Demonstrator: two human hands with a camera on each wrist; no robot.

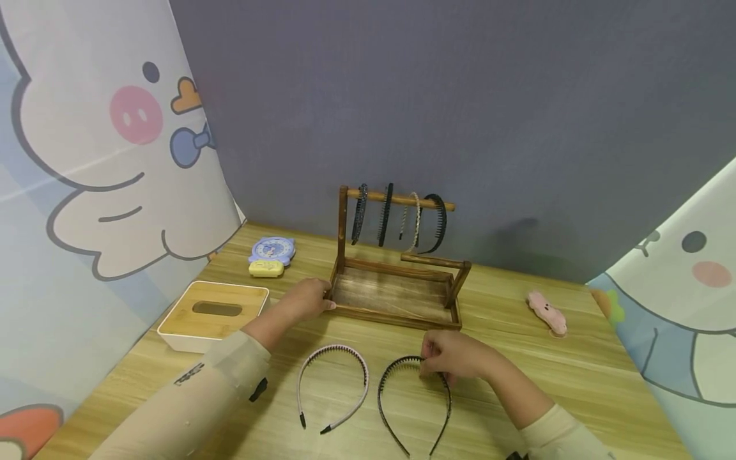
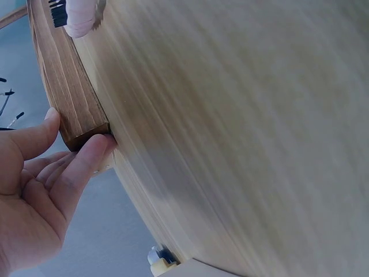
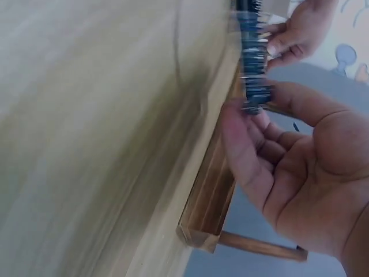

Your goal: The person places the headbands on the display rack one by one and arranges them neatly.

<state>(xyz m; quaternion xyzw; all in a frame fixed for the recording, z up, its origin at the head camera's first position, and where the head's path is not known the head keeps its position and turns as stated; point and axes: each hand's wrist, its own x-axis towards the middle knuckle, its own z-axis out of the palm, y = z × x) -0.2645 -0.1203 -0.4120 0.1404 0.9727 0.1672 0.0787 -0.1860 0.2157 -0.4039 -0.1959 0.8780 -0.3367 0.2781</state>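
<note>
My right hand [image 1: 459,355] pinches a black toothed headband [image 1: 386,374] near its top, between thumb and fingers. In the right wrist view its toothed band [image 3: 253,63] is blurred and dark. With thumb and fingertips my left hand [image 1: 303,299] grips the left front corner of a wooden rack [image 1: 397,314], a tray with a raised bar. The left wrist view shows the thumb on one side of that wooden corner [image 2: 78,98] and fingers at the other. A pink headband [image 1: 365,390] with dark tips lies on the table between the hands.
Several headbands, among them a black one [image 1: 386,214] and a pale braided one [image 1: 416,220], hang from the rack's upper bar. Leftward are a tissue box [image 1: 215,289], a blue clock-like item [image 1: 273,249] and a yellow item [image 1: 266,269]. A pink item [image 1: 546,312] lies right.
</note>
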